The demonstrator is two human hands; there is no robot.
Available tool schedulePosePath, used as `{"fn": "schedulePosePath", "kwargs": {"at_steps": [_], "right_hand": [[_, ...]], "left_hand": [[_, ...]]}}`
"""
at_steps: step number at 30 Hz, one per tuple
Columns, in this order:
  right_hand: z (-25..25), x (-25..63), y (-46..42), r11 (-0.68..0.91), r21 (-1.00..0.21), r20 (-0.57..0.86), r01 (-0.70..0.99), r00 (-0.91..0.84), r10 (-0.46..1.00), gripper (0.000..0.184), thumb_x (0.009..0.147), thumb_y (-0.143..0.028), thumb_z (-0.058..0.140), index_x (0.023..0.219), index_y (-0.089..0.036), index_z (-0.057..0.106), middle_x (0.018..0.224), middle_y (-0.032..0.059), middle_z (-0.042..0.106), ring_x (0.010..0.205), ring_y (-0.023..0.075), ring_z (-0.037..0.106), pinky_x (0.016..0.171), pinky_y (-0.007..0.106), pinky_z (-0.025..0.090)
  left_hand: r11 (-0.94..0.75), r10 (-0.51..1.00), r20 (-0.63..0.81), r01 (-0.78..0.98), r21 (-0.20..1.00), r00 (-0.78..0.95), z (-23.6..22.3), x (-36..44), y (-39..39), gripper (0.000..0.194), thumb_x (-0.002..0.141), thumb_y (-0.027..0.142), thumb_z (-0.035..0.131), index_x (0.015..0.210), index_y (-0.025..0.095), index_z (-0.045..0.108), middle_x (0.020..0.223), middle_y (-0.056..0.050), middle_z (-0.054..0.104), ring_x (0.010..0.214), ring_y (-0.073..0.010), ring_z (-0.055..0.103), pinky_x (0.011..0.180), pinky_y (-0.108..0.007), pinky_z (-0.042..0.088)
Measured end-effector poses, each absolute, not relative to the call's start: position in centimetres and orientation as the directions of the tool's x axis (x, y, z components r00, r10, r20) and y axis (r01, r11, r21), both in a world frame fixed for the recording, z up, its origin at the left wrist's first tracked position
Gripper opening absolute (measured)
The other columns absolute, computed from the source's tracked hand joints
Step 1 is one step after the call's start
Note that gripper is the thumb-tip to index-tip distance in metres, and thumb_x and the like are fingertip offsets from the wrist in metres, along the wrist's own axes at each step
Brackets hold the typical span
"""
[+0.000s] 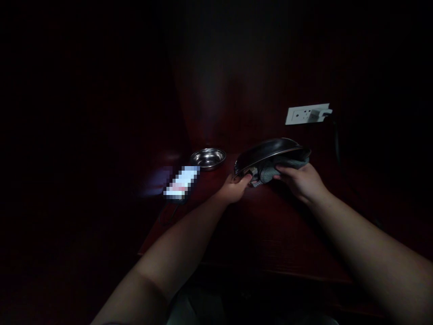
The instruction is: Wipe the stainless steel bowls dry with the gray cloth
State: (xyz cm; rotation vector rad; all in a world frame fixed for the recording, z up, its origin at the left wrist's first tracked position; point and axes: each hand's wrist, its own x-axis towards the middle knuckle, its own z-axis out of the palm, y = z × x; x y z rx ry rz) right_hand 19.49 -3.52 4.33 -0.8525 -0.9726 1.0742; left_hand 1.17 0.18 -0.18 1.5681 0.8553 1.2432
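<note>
Tilted up above the table is a shallow, dark shiny metal dish (267, 152), its near side turned partly toward me. My left hand (237, 187) grips its left rim, thumb at the front near a small pale patch that I cannot make out. A grey-green cloth (269, 171) is bunched against the dish's lower side. My right hand (302, 180) pinches that cloth with thumb and fingers, close to the dish's right end. Its other fingers are partly hidden by the cloth and the dim light.
A small round steel bowl (208, 159) stands left of the dish on the dark red table (270, 225). Nearer me lies a lit phone (182, 183) with a cable. On the back wall is a white socket panel (307, 114) with a plug (325, 113). Surroundings are very dark.
</note>
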Motion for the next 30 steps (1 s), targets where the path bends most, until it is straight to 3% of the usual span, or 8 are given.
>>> {"fn": "schedulePosePath", "kwargs": {"at_steps": [4, 12, 23, 30], "right_hand": [[4.4, 19.5, -3.5, 0.272, -0.915, 0.217, -0.298, 0.205, 0.954, 0.035, 0.052, -0.016, 0.081, 0.083, -0.02, 0.065, 0.084, 0.001, 0.068, 0.07, 0.0148, 0.065, 0.055, 0.024, 0.058], [4.6, 19.7, -3.4, 0.307, -0.911, 0.254, -0.275, 0.212, 0.944, 0.037, 0.052, -0.016, 0.081, 0.085, -0.018, 0.066, 0.082, 0.001, 0.068, 0.07, 0.0144, 0.066, 0.057, 0.024, 0.058], [4.3, 20.0, -3.2, 0.397, -0.899, 0.341, -0.187, 0.272, 0.9, 0.032, 0.05, -0.015, 0.08, 0.079, -0.016, 0.066, 0.077, 0.002, 0.069, 0.064, 0.0167, 0.065, 0.058, 0.031, 0.056], [4.4, 19.8, -3.4, 0.391, -0.898, 0.322, -0.204, 0.303, 0.897, 0.031, 0.049, -0.016, 0.08, 0.076, -0.018, 0.064, 0.076, 0.0, 0.067, 0.064, 0.0149, 0.063, 0.053, 0.026, 0.054]], "left_hand": [[-0.344, 0.906, 0.334, -0.008, 0.939, 0.26, 1.2, 1.1, -0.9, 0.03, 0.082, 0.027, 0.059, 0.111, 0.019, 0.062, 0.118, -0.007, 0.064, 0.11, -0.0235, 0.06, 0.102, -0.044, 0.043], [-0.477, 0.852, 0.451, 0.037, 0.878, 0.267, 1.7, 0.6, -1.0, 0.062, 0.08, 0.025, 0.062, 0.137, 0.022, 0.039, 0.133, -0.01, 0.053, 0.126, -0.0256, 0.047, 0.11, -0.048, 0.03], [-0.545, 0.819, 0.525, 0.027, 0.838, 0.232, 1.0, 0.2, 0.1, 0.056, 0.079, 0.028, 0.063, 0.132, 0.023, 0.046, 0.13, -0.007, 0.057, 0.12, -0.0237, 0.052, 0.109, -0.044, 0.033], [-0.521, 0.841, 0.511, 0.009, 0.854, 0.176, 1.0, 0.4, 0.2, 0.051, 0.076, 0.027, 0.066, 0.124, 0.02, 0.052, 0.117, -0.009, 0.064, 0.111, -0.0233, 0.058, 0.104, -0.044, 0.039]]}}
